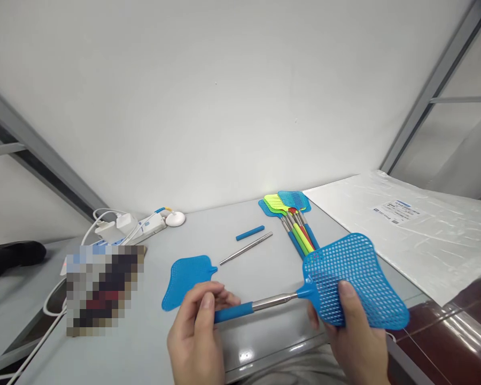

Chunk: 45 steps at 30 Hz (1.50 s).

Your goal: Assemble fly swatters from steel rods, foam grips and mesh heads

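My right hand [355,326] grips a blue fly swatter [356,278] by its mesh head, thumb on top and fingers beneath. Its steel shaft and blue grip point left, towards my left hand [204,326]. That hand curls loosely about the grip's end, fingers partly behind it; how firmly they press is hidden. Beyond my left hand lies a loose blue swatter head [190,275]. A separate steel rod [246,248] and a short blue grip sleeve [250,233] rest further back. Several swatters in blue, green and red [299,224] are piled at the back right.
A white plastic package [436,224] with a label covers the table's right side. At left stand a power strip [152,224] with plugs and cables, a round white device [175,218] and a pixelated item [104,289]. A pale wall panel [232,107] closes the back.
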Tool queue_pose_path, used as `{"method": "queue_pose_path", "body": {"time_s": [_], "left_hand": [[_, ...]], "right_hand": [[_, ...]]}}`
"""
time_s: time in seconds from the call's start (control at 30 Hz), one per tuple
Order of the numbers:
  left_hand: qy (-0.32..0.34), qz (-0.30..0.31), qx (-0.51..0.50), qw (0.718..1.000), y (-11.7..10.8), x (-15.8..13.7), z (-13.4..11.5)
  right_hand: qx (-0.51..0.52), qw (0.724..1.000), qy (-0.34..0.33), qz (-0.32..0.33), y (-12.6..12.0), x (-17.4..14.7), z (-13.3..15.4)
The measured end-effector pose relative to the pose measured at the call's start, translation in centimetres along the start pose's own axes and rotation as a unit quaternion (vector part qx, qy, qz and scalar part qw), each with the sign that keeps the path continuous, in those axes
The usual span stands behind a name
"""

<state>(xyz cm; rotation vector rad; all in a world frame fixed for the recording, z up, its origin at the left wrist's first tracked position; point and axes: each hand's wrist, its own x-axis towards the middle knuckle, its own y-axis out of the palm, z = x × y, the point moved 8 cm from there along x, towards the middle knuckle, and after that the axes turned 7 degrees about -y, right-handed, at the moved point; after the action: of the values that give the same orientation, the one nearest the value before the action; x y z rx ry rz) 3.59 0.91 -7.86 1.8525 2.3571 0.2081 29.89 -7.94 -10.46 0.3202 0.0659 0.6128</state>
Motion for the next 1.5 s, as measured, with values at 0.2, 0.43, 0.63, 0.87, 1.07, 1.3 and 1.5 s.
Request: {"method": "queue_pose_path", "body": {"time_s": [0.2,0.43,0.63,0.87,1.07,1.3,1.5], "left_hand": [[0.03,0.026,0.13,0.991,1.4,-1.1,-0.9],[-0.052,0.355,0.201,0.911,9.1,-6.4,3.8],[-0.002,0.389,0.177,0.904,11.8,-8.1,5.7],[0.172,0.229,0.366,0.885,6.3,-2.5,1.7],[0.246,0.072,0.492,0.832,-1.3,3.4,-1.3],[0.262,0.038,0.492,0.829,-3.0,4.3,-2.2],[0.264,0.064,0.467,0.842,-2.3,4.1,-1.9]], "right_hand": [[0.063,0.995,0.013,0.075,1.6,0.4,-0.3],[-0.006,0.945,-0.049,0.324,4.5,-1.9,-1.3],[-0.136,0.926,-0.142,0.323,4.2,-0.4,0.6],[-0.42,0.859,-0.176,0.235,4.3,5.8,3.7],[-0.649,0.698,-0.158,0.256,7.6,10.7,3.4],[-0.686,0.653,-0.138,0.291,8.9,12.1,0.7],[-0.698,0.634,-0.147,0.3,9.5,12.1,0.2]]}}
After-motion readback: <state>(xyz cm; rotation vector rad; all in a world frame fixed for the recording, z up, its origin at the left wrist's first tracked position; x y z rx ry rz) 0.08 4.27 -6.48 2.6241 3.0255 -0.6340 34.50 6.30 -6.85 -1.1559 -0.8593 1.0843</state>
